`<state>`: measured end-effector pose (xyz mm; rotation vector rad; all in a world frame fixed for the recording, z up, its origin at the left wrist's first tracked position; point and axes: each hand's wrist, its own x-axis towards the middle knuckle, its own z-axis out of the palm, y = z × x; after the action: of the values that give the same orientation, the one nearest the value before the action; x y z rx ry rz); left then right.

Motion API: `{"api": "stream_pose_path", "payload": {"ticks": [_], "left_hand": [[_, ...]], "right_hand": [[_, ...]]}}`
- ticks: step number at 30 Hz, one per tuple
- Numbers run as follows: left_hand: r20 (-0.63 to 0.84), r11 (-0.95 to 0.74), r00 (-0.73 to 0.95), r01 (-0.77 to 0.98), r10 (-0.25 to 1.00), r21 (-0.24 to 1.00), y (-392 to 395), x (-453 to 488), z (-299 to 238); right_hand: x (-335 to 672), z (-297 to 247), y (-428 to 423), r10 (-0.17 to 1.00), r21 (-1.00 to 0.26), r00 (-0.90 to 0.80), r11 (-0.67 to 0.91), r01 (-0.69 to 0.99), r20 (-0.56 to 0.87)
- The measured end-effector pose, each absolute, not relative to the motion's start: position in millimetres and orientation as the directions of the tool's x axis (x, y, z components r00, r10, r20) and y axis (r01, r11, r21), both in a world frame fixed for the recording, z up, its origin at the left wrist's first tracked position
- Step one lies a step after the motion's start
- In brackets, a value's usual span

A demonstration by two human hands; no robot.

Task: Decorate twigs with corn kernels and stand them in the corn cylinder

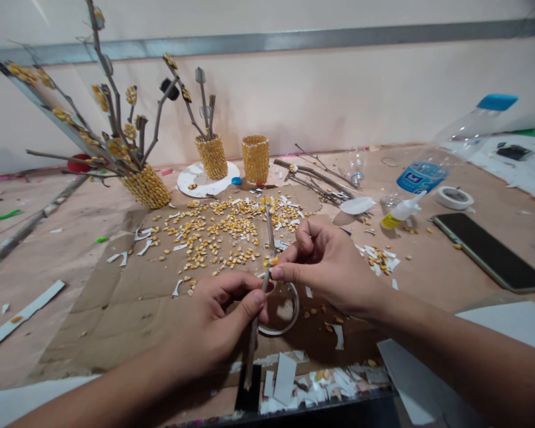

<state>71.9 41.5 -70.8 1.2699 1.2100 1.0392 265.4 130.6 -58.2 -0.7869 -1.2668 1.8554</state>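
Observation:
My left hand (218, 324) is closed around the lower part of a thin twig (269, 229) that points away from me over the cardboard sheet (125, 297). My right hand (327, 261) pinches a corn kernel (273, 260) against the middle of the twig. A couple of kernels sit stuck near the twig's far tip. A heap of loose corn kernels (218, 229) lies spread on the cardboard just beyond my hands. Under my hands lies a roll of clear tape (289, 312).
Three kernel-covered cups (255, 157) stand behind the heap, two holding kernel-studded branches (111, 119). A glue bottle (401, 211), plastic water bottle (432, 172), tape roll (453, 197) and phone (490, 249) lie right. Bare twigs (312, 175) and white paper scraps (303, 380) are scattered about.

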Motion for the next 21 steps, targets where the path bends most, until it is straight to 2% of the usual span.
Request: {"api": "stream_pose_path", "payload": {"ticks": [8,13,18,21], "left_hand": [[-0.050,0.044,0.044,0.126,0.998,0.991,42.0,76.8,-69.8],[0.115,-0.097,-0.042,0.300,0.992,0.949,42.7,78.3,-71.2],[0.299,-0.208,-0.080,0.550,0.951,0.809,37.2,82.4,-74.4],[0.351,-0.248,-0.047,0.619,0.935,0.745,35.1,83.3,-74.9]], "right_hand": [[267.2,-57.9,130.7,0.878,-0.997,-0.479,-0.042,-0.063,-0.007],[268.9,-55.9,127.1,0.849,-0.978,-0.505,0.205,0.045,0.154],[265.2,-55.2,118.6,0.885,-0.977,-0.446,0.193,0.094,0.132],[262.9,-53.7,115.5,0.896,-0.986,-0.432,0.148,0.072,0.103]]}}
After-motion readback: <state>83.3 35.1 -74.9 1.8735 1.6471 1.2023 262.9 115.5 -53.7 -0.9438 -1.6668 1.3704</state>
